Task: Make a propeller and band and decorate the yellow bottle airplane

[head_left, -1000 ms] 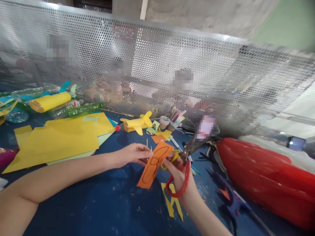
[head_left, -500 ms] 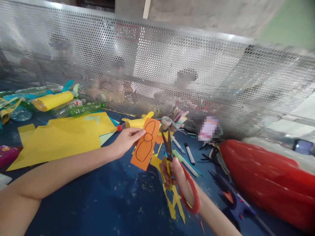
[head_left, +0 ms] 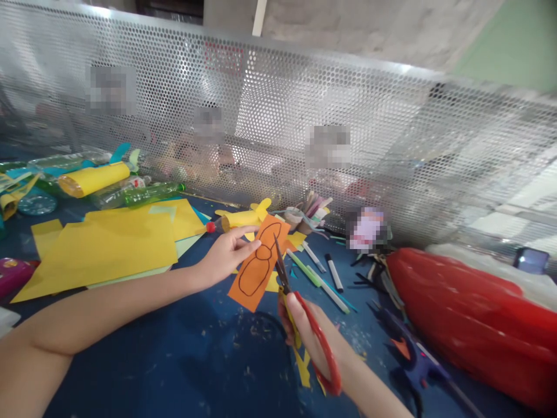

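My left hand [head_left: 226, 253] pinches an orange paper strip [head_left: 260, 263] with a black outline drawn on it, holding it above the blue table [head_left: 183, 360]. My right hand [head_left: 304, 331] grips red-handled scissors [head_left: 304, 316]. Their blades point up and away along the strip's right edge, touching it.
Yellow paper sheets [head_left: 104, 244] lie at the left, with a yellow paper plane [head_left: 243, 217] and markers [head_left: 322, 273] behind the strip. A red plastic object [head_left: 470, 319] fills the right side. A perforated metal screen [head_left: 304, 116] walls the table's far edge; people sit behind it.
The scissors swung from pointing right to pointing up along the strip's edge. My left hand raised the orange strip and turned it more upright.
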A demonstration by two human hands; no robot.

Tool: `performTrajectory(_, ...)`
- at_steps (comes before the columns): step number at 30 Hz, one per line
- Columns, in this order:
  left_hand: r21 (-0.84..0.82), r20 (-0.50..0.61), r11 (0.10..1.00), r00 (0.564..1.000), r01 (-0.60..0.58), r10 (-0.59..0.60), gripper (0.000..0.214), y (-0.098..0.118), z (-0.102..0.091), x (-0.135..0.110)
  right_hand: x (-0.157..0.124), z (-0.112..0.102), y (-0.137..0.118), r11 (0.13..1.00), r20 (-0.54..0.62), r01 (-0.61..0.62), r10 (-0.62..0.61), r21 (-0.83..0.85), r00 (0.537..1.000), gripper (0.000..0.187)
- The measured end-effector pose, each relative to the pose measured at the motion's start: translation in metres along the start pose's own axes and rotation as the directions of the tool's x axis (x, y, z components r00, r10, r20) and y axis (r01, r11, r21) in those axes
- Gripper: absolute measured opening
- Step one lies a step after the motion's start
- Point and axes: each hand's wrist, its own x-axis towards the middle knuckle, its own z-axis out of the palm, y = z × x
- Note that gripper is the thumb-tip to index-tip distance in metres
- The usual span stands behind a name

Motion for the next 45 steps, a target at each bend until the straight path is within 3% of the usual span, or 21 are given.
performTrajectory(4,0.116,0.07,0.984,0.99,-0.132,0.125,0.04,0.0009,-0.0011,-0.0039,-0.0021,-0.0012,-0.0079,0.999,0.05,-0.014,0.017,-0.048,0.999,0.052)
performTrajectory(10,0.167,0.084,0.968,0.981,-0.187,0.175,0.032,-0.0024,-0.0022,-0.0042,-0.0004,-0.0016,-0.0052,0.991,0.071,0.031,-0.022,-0.127,0.997,0.051)
performTrajectory(18,0.192,0.075,0.964,0.982,-0.186,0.174,0.031,-0.004,-0.001,-0.0053,-0.001,0.0,-0.0068,0.998,0.056,0.013,-0.01,-0.056,0.998,0.055)
performTrajectory(27,0.161,0.044,0.976,0.989,-0.145,0.139,0.032,-0.0045,-0.0002,-0.0057,0.0031,0.0023,-0.0009,0.987,-0.024,0.099,-0.103,-0.13,0.994,0.054)
performTrajectory(45,0.111,0.014,0.987,0.993,-0.116,0.115,0.031,-0.0046,0.0028,-0.0076,0.0029,0.0028,0.0012,0.991,-0.102,0.118,-0.124,-0.068,0.987,0.052)
